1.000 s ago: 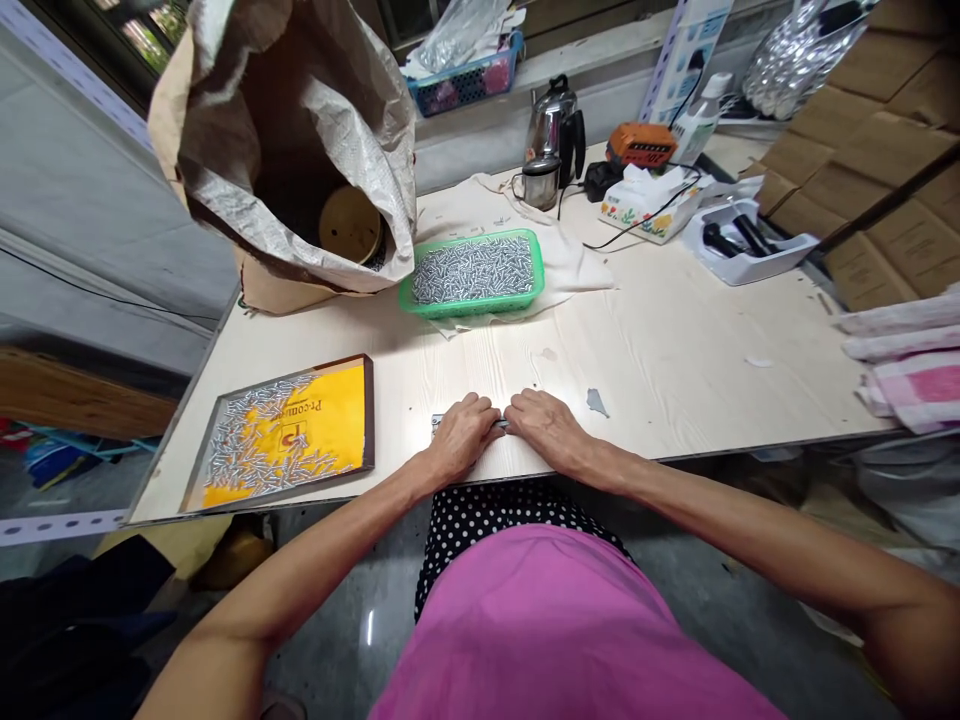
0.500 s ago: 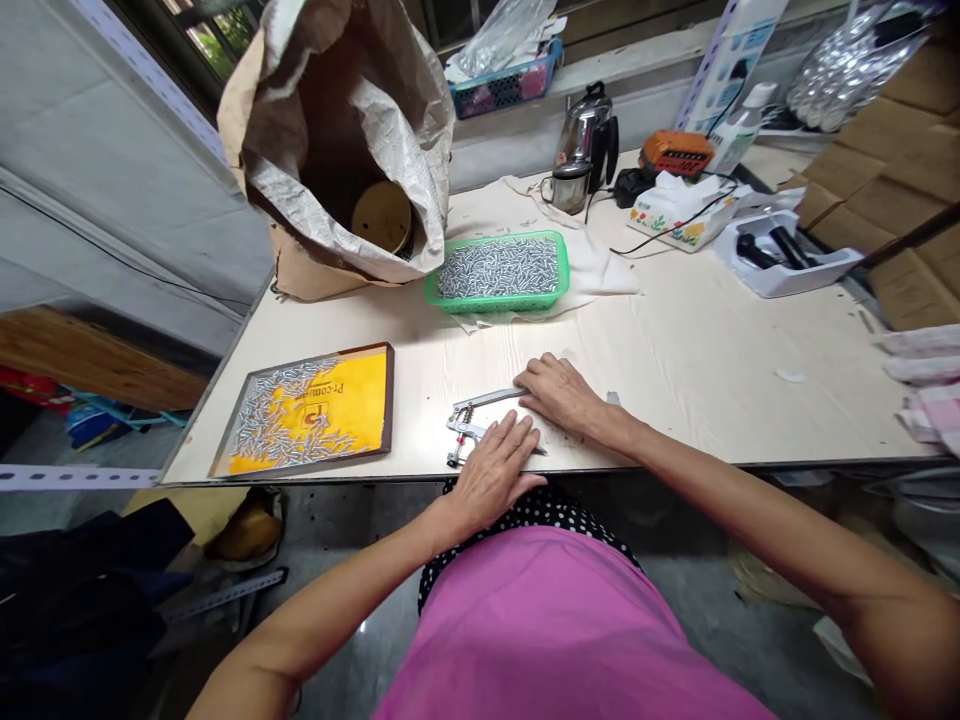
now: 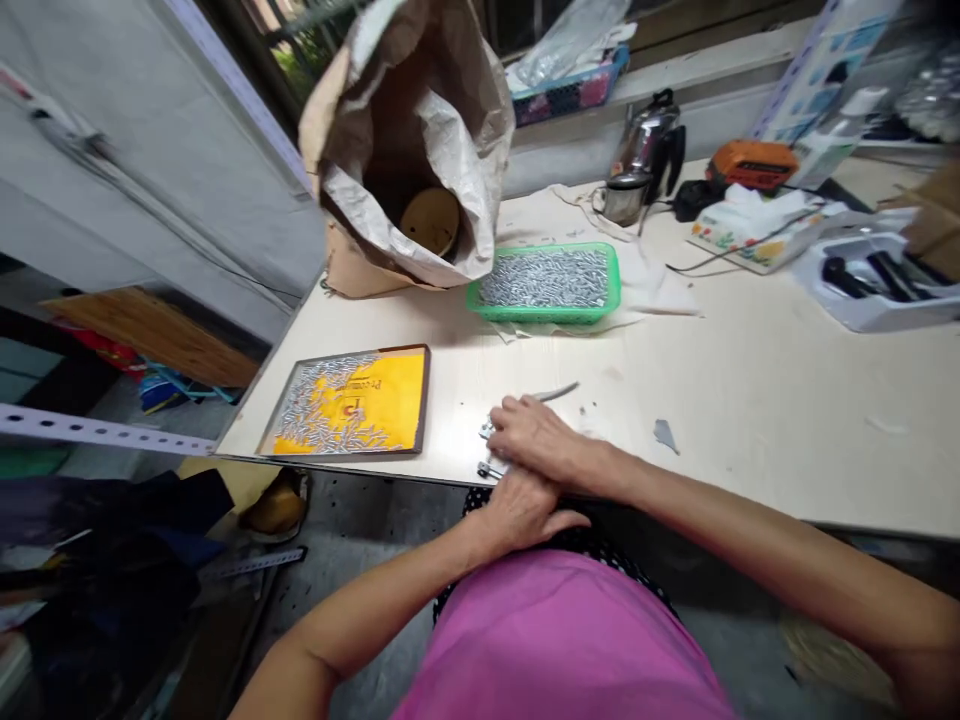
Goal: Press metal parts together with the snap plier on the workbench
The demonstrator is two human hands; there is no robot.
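A silver plier-like hand tool [image 3: 559,391] with two handles lies at the table's front edge, its middle hidden by my hands. My right hand [image 3: 541,440] lies over it, fingers bent and closed round its jaw end. Under and in front of that, my left hand [image 3: 517,512] rests at the edge, its thumb stretched out and its fingers covered by my right hand. A shallow tray [image 3: 426,400] with a yellow sheet and many small silver pins is to the left. Behind stands a green basket [image 3: 544,314] full of similar pins.
A large open paper sack [image 3: 352,265] stands at the back left. At the back right are a metal kettle [image 3: 646,140], an orange battery pack [image 3: 752,163], a tissue box [image 3: 739,245] and a white tray [image 3: 870,315]. A small grey scrap [image 3: 664,435] lies right of my hands.
My right hand has moved from the tool's far handle to its jaw end, crossing over my left hand. My left hand has drawn nearer my body. The view has shifted.
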